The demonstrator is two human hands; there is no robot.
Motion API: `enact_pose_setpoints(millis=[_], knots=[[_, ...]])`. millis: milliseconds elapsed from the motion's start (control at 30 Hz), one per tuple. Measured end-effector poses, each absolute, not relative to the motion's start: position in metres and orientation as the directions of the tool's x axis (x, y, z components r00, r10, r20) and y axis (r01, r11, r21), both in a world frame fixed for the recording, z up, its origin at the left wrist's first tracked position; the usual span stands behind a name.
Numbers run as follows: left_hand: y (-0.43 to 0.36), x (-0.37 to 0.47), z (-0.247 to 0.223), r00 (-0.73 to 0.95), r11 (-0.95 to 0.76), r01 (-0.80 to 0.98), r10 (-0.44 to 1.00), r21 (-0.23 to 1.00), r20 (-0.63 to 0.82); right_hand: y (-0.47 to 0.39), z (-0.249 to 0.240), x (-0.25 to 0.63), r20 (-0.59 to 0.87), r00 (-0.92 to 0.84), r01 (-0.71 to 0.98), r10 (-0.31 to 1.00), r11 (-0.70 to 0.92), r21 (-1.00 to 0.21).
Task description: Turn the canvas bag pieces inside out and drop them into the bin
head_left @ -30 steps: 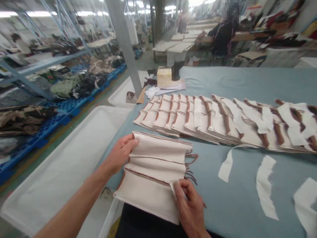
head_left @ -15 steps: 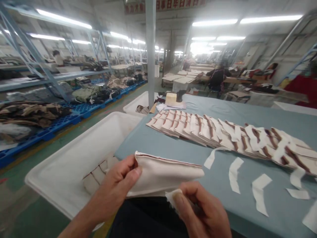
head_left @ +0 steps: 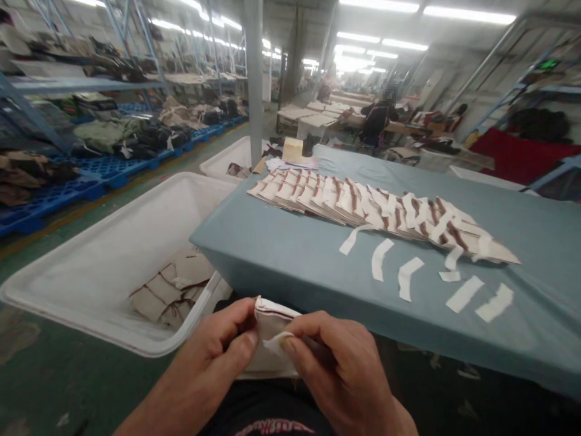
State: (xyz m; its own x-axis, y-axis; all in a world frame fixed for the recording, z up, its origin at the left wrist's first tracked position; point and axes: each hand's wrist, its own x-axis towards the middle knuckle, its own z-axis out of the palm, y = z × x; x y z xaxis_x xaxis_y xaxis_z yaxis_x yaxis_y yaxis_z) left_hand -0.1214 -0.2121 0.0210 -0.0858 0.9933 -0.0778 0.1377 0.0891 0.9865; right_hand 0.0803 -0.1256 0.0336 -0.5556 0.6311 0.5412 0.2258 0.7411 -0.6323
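My left hand [head_left: 227, 345] pinches the upper left corner of a cream fabric piece [head_left: 267, 360] with a dark red-brown line along its top edge. Close to my lap, the piece hangs below the table's front edge. My right hand [head_left: 336, 357] is closed on a small white cloth strip [head_left: 276, 344], pinched between thumb and forefinger. The strip lies in front of the fabric piece, near its top edge; whether the right fingers also grip the fabric is hidden.
A blue-covered table [head_left: 290, 254] carries an overlapping row of cream fabric pieces [head_left: 363, 206] and several loose white strips [head_left: 411, 278]. Left of it stands a white bin [head_left: 104, 212] with folded fabric pieces [head_left: 167, 284]. A pole [head_left: 254, 79] rises behind. A person [head_left: 376, 121] sits farther back.
Both hands have come closer together, and the white strip has moved left to the fabric piece's upper part. The view has tilted down and shifted right, showing more bin and table edge.
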Motion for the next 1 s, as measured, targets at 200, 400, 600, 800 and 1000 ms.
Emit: enact_pose_setpoints(millis=[200,400,600,800,1000], knots=[[-0.195,-0.113,0.024,0.044,0.21,-0.024,0.977,0.977,-0.209,-0.111,0.024,0.087,0.403,-0.533,0.209,0.744,0.578,-0.789],[-0.176,-0.109,0.015,0.111,0.236,-0.055,0.967,0.97,-0.229,-0.091,0.018,0.095,0.295,-0.598,0.252,0.745,0.524,-0.814],[-0.157,-0.103,0.012,0.074,0.276,0.026,0.958,0.961,-0.277,-0.079,0.012,0.104,0.251,-0.628,0.262,0.736,0.504,-0.823],[-0.139,-0.099,0.02,0.057,0.305,0.142,0.947,0.942,-0.316,-0.073,0.004,0.11,0.156,-0.631,0.24,0.76,0.383,-0.892],[-0.136,-0.097,0.02,0.133,0.274,0.136,0.947,0.952,-0.292,-0.07,0.001,0.117,0.177,-0.625,0.222,0.76,0.391,-0.893]])
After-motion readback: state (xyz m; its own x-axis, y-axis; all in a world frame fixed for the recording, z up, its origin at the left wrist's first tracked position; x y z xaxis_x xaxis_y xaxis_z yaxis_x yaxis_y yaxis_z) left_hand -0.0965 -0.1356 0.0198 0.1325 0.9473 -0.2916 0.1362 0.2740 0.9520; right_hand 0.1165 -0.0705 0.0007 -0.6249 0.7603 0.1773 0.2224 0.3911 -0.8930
